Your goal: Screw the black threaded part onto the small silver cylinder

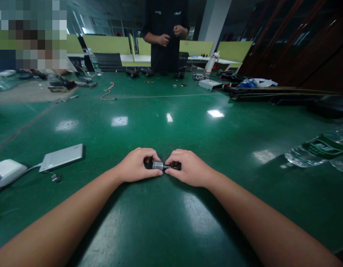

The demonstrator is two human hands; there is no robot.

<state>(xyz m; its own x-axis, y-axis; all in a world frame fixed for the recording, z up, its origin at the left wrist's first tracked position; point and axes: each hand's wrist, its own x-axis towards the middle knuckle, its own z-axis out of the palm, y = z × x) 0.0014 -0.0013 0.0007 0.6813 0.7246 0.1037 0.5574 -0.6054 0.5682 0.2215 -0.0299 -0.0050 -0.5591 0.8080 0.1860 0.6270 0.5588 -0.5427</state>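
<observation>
A small silver metal cylinder point(157, 165) lies between the thumb and fingers of my left hand point(140, 165), low over the green table point(166, 133). From its right end a thin dark shaft point(169, 167) runs into the grip of my right hand point(189, 167), whose thumb and fingers pinch it. The two hands face each other with their fingertips almost touching. Whether the cylinder and the shaft are one piece I cannot tell.
At left are a grey flat box point(62, 157) with a cable and a white device point(7, 172). Plastic bottles point(318, 150) lie at right. Tools and dark strips point(271, 94) line the far side, where a person point(166, 40) stands.
</observation>
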